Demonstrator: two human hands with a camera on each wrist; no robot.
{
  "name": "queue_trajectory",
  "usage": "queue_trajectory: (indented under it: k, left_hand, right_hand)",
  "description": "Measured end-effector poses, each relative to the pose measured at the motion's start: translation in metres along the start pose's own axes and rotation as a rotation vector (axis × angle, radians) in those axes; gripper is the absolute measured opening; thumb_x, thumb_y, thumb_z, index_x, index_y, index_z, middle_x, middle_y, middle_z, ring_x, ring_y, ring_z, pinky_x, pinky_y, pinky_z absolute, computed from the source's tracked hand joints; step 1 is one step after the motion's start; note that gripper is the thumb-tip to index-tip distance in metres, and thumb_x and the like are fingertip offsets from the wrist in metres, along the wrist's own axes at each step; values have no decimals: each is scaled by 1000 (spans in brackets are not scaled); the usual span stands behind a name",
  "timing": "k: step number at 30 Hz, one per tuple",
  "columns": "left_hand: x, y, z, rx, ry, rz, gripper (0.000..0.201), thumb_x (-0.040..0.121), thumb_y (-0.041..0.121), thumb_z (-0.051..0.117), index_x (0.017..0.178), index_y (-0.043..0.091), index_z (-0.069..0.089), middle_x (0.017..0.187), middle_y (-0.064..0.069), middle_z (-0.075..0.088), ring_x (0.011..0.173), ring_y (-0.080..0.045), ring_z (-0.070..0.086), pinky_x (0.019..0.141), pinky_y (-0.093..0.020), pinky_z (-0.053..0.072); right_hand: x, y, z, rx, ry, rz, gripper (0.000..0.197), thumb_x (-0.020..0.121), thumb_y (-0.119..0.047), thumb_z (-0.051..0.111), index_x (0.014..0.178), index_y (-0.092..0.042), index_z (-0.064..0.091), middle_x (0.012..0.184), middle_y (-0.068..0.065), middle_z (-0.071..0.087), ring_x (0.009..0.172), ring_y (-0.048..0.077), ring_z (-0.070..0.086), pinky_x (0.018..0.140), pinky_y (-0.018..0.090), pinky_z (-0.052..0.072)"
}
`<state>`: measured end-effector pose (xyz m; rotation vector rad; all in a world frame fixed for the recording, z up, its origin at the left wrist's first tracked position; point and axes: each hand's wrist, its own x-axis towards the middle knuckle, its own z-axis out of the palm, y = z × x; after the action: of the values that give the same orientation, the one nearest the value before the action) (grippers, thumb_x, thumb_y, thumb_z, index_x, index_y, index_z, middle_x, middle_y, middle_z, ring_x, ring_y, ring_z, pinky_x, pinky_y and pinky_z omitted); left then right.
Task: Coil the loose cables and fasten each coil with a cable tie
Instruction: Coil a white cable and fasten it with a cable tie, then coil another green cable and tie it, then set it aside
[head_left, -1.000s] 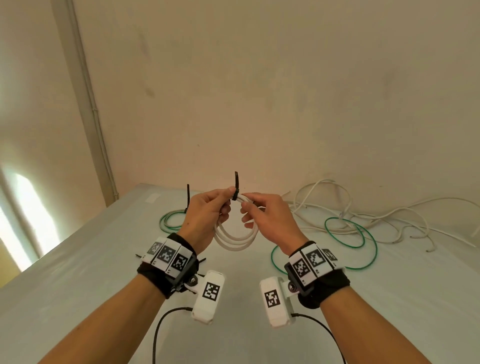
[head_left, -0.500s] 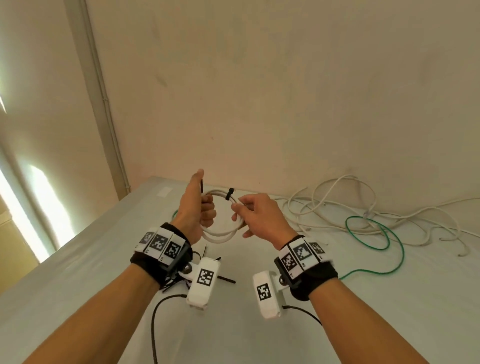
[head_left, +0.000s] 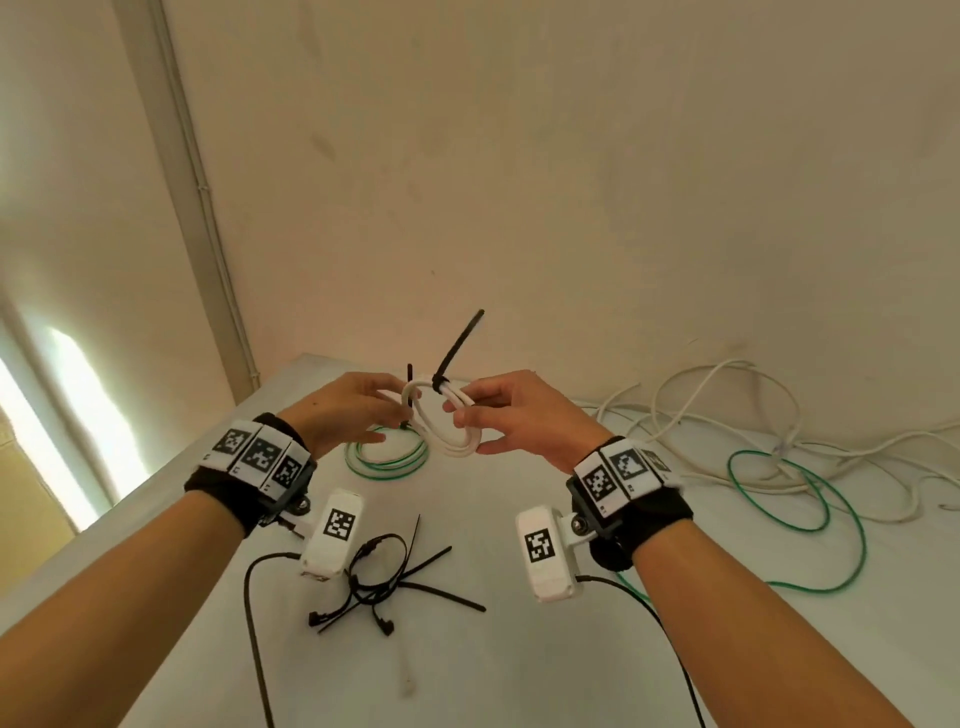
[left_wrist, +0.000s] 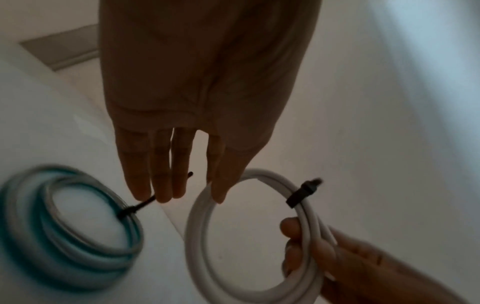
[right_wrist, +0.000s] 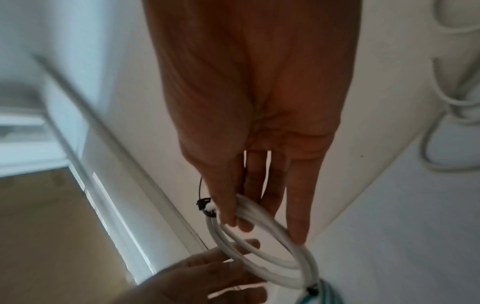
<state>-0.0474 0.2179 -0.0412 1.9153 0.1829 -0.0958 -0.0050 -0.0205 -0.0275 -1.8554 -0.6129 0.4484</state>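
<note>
I hold a white cable coil above the table. A black cable tie is cinched round its top, and the tie's tail sticks up to the right. My right hand pinches the coil's right side between thumb and fingers. My left hand is open, its straight fingers at the coil's left edge. Whether they touch it I cannot tell. A green-and-white coil lies on the table beneath, bound with its own black tie.
A heap of spare black cable ties lies on the white table between my wrists. Loose white cables and a loose green cable sprawl at the back right by the wall. The table's left edge runs close to my left arm.
My left hand has let go and opened its fingers; the right hand alone now holds the white coil. The tie's tail now stands free above the coil.
</note>
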Motion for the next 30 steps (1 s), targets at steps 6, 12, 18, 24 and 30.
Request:
queue_trajectory:
  k: [6, 12, 18, 24, 30]
  left_hand:
    - [17, -35, 0, 596, 9, -60, 20, 94, 17, 72, 114, 17, 75, 112, -5, 70, 98, -17, 63, 82, -26, 47]
    - [18, -52, 2, 756, 41, -37, 22, 92, 23, 75, 113, 19, 77, 105, 2, 70, 94, -12, 59, 81, -21, 42]
    - [18, -62, -6, 752, 127, -64, 18, 82, 20, 85, 98, 14, 81, 91, 2, 72, 87, -13, 62, 77, -24, 45]
    - [18, -63, -10, 686, 204, -71, 16, 79, 20, 87, 93, 13, 80, 87, -1, 72, 88, -18, 64, 75, -27, 45]
    - [6, -56, -2, 681, 242, -34, 13, 84, 19, 83, 94, 13, 78, 90, -3, 70, 90, -21, 65, 71, -26, 44]
  right_hand:
    - [46, 29, 20, -692, 269, -129, 21, 96, -22, 71, 113, -15, 79, 98, 7, 77, 89, 24, 68, 75, 29, 51]
    - [70, 56, 55, -1082, 202, -22, 26, 100, -1, 53, 115, -7, 73, 112, 17, 68, 107, 33, 65, 72, 32, 41]
    - [91, 54, 54, -944, 25, 89, 34, 95, -4, 63, 127, -5, 72, 129, 14, 70, 119, 31, 65, 100, 34, 53]
    - [91, 51, 48, -870, -74, 122, 42, 94, -5, 63, 136, -4, 65, 138, 15, 66, 125, 30, 62, 106, 37, 51]
    - [75, 46, 36, -795, 0, 95, 48, 95, -16, 66, 143, -16, 61, 147, 9, 58, 133, 26, 56, 108, 34, 46]
